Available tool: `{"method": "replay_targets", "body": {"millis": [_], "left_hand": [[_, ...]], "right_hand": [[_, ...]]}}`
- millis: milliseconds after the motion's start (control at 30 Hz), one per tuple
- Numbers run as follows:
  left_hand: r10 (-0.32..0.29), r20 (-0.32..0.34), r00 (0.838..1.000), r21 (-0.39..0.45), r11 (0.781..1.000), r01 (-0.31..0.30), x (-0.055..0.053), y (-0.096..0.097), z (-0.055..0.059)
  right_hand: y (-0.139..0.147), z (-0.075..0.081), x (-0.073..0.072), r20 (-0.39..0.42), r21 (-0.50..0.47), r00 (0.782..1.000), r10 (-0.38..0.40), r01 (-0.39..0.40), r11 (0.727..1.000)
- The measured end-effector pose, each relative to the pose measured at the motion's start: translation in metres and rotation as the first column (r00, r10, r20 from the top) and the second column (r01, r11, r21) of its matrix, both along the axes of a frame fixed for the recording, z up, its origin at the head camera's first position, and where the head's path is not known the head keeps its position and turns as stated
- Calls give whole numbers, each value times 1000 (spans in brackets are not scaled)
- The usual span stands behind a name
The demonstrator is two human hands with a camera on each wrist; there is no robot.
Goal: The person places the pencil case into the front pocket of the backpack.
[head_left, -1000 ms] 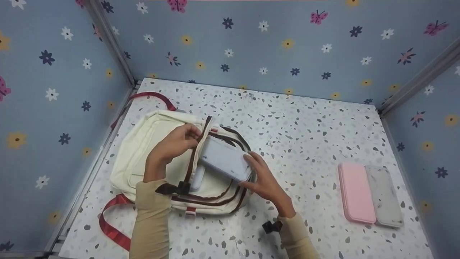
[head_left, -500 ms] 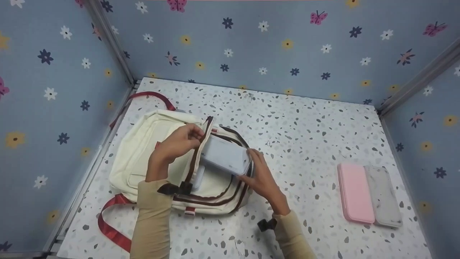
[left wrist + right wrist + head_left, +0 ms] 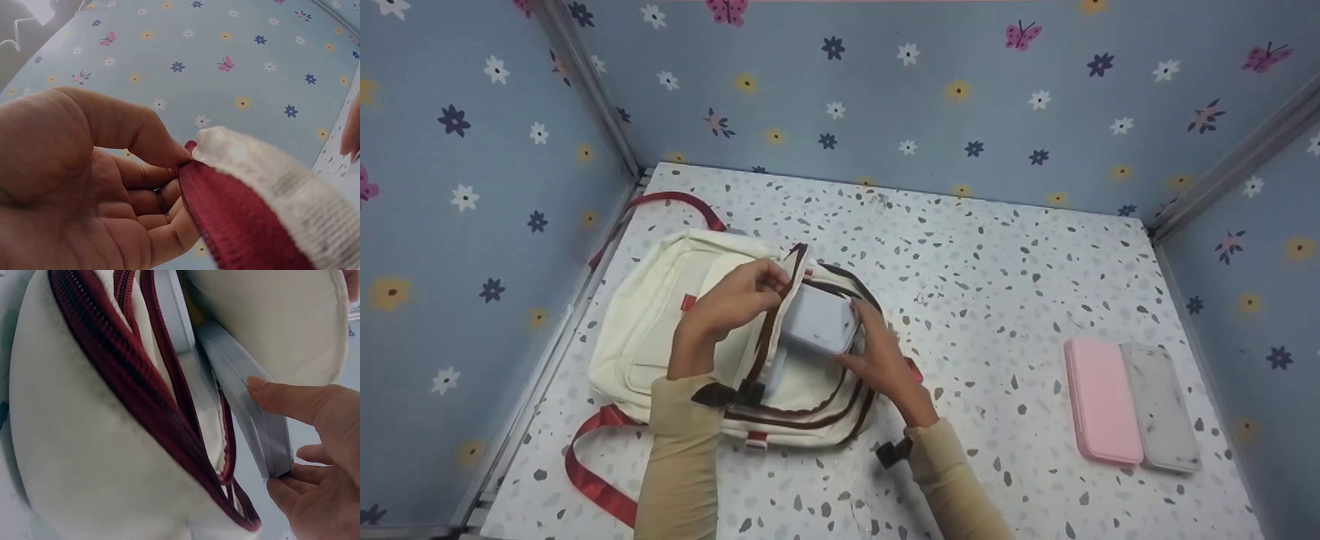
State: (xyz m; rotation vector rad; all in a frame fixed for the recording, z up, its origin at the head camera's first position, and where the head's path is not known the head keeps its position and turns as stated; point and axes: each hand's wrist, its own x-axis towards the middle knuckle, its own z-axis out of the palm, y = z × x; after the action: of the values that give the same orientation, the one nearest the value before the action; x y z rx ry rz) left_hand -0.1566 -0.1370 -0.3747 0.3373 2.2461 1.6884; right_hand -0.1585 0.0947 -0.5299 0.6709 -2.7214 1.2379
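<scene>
A cream backpack (image 3: 652, 322) with dark red zips lies on its back, its front flap (image 3: 774, 319) lifted. My left hand (image 3: 731, 304) pinches the flap's zip edge; in the left wrist view, thumb and fingers meet on the red zip tape (image 3: 236, 208). My right hand (image 3: 879, 360) grips the near end of a flat, pale grey hard case (image 3: 816, 321) by its sides. The case's far part is inside the opening, hidden under the flap. Beside it in the right wrist view, another pale case (image 3: 171, 315) sits in the bag.
A pink case (image 3: 1104, 401) and a grey speckled case (image 3: 1161, 409) lie side by side at the table's right. Red straps (image 3: 600, 480) trail from the backpack on the left. Flower-patterned panels (image 3: 885, 97) wall in the speckled table (image 3: 990, 262).
My right hand has moved left, sliding the pale grey case deeper under the flap. My left hand keeps its pinch on the flap edge, shifted very slightly right.
</scene>
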Motion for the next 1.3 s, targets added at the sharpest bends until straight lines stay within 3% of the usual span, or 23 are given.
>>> {"method": "replay_targets", "body": {"millis": [367,567,767,867,1033,1233,1300], "left_hand": [[-8,-20,1000,30,1000,9,1,1,-3],[-9,-18,1000,27,1000,10,1,1,-4],[-6,-27,1000,23,1000,7,1,2,-3],[-3,-30,1000,22,1000,3,2,2,-2],[-1,-21,1000,29,1000,2,1,2,-3],[-1,-12,1000,44,999,1,-9,-2,-23],[-3,-8,1000,39,999,3,-7,-2,-20]], "right_hand": [[-27,-11,-12,33,-41,999,-5,6,999],[-38,-14,-14,3,-85,1000,9,-9,996],[-47,-17,-11,-82,-26,993,-83,81,996],[-51,-18,-8,-64,-54,992,-104,101,993],[-55,-20,-8,-31,-145,996,-82,77,986],[-60,-20,-10,12,-238,1000,6,-3,971],[-61,-19,-11,43,-273,999,22,-9,962]]}}
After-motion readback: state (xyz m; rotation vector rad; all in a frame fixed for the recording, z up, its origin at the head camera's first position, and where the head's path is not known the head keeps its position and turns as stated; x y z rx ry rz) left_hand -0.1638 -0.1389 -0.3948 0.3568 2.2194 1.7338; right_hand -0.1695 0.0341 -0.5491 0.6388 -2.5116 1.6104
